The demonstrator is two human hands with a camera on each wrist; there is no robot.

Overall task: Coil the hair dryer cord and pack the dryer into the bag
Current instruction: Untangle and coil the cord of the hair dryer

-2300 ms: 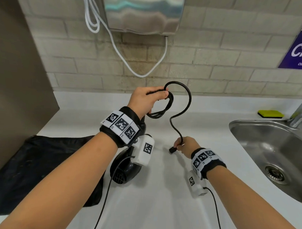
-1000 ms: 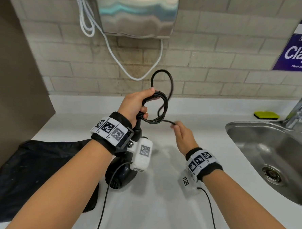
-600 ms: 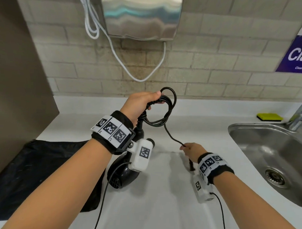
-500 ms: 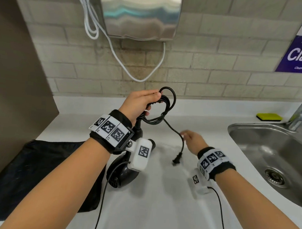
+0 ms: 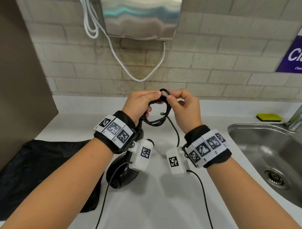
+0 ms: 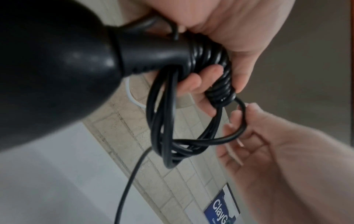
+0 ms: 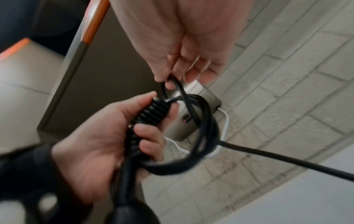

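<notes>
My right hand, which let the plug drop a moment ago, now pinches the cord at the coil my left hand grips above the dryer, so wrapping nears done; the bag lies flat, waiting.

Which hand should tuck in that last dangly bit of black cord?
Probably the right hand. It already pinches a loop of the cord beside the coil. The left hand is busy gripping the coil against the hair dryer, so letting go could undo the loops.
</notes>
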